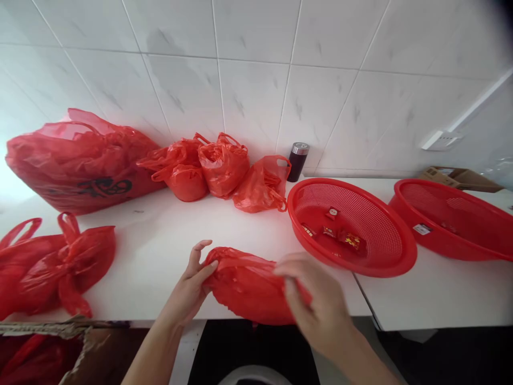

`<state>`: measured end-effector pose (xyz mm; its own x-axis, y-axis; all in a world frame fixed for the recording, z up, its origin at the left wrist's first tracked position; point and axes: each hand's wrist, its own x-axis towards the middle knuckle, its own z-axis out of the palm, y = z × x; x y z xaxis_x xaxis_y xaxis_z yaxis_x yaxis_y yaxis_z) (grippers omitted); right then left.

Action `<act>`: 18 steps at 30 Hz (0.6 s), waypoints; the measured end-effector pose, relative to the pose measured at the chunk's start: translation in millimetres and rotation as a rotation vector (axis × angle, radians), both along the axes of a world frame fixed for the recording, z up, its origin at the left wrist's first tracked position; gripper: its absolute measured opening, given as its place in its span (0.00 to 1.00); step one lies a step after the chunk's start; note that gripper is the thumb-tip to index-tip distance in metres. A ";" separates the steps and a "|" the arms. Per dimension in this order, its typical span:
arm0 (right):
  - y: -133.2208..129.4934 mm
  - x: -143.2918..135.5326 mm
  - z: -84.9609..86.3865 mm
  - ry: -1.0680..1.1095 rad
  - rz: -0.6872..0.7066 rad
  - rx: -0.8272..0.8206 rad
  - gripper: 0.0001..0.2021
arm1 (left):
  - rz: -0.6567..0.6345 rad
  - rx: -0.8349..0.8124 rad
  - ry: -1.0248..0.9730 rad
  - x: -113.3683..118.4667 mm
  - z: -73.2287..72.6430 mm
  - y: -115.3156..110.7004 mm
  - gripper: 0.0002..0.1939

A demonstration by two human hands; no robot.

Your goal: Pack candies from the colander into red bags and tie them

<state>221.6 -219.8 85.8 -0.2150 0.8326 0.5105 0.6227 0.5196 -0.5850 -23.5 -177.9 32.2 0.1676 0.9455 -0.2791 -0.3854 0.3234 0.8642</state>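
Observation:
A filled red plastic bag (pixel 252 289) lies at the front edge of the white table, between my two hands. My left hand (pixel 190 289) grips the bag's left end, thumb on top, with the index finger raised. Blurred by motion, my right hand (pixel 316 299) pinches the bag's right side near its upper rim. To the right stands a red perforated basket (pixel 380 235) with several small snack packets (pixel 350 240) in it.
Small red bags (pixel 224 166) and a dark bottle (pixel 297 162) stand along the tiled wall. A large red bag (pixel 84 166) and knotted bags (pixel 80 256) are at left. A second basket (pixel 460 214) and cardboard (pixel 460 178) are at right. A torn box (pixel 100 347) sits below left.

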 end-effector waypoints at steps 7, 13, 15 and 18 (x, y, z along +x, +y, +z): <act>28.4 4.2 -57.7 -0.685 0.076 -0.555 0.24 | -0.201 0.289 0.625 -9.4 -11.8 -6.6 0.12; 24.6 42.1 -54.9 -0.256 0.129 -0.599 0.45 | -0.077 0.470 1.112 -6.7 -25.1 -8.8 0.28; 19.3 46.9 -32.5 -0.153 0.161 -0.553 0.39 | -0.063 0.501 1.177 -4.3 -23.2 -7.9 0.32; 24.0 64.2 8.3 -0.025 0.152 -0.485 0.24 | -0.135 0.520 1.178 -5.3 -16.4 -6.7 0.35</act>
